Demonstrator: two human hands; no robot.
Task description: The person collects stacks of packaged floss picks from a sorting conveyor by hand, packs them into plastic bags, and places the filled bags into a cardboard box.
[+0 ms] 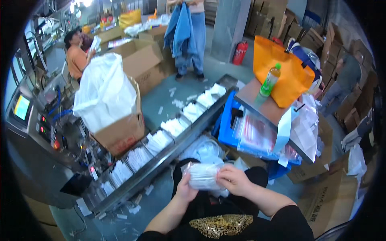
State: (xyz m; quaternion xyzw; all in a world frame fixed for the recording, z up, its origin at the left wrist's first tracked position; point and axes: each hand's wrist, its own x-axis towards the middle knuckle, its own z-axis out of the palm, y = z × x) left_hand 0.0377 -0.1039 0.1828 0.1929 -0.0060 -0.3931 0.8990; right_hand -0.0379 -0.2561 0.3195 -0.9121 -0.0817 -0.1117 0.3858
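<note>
I hold a small stack of white flat packets in clear wrap (pixel 202 176) over my lap. My left hand (pixel 185 188) grips its lower left side. My right hand (pixel 233 179) closes over its right end. Just ahead runs a long metal conveyor tray (pixel 155 166) split into compartments, each filled with piles of white packets (pixel 173 126). Several more clear-wrapped packets (pixel 205 149) lie between my knees and the conveyor.
A packing machine with a screen (pixel 22 107) and lit buttons stands at left. A cardboard box lined with a white bag (pixel 105 92) sits beyond the conveyor. To the right stand a blue crate (pixel 226 120), an orange bag (pixel 281 70) and a green bottle (pixel 270 80). People stand at the back.
</note>
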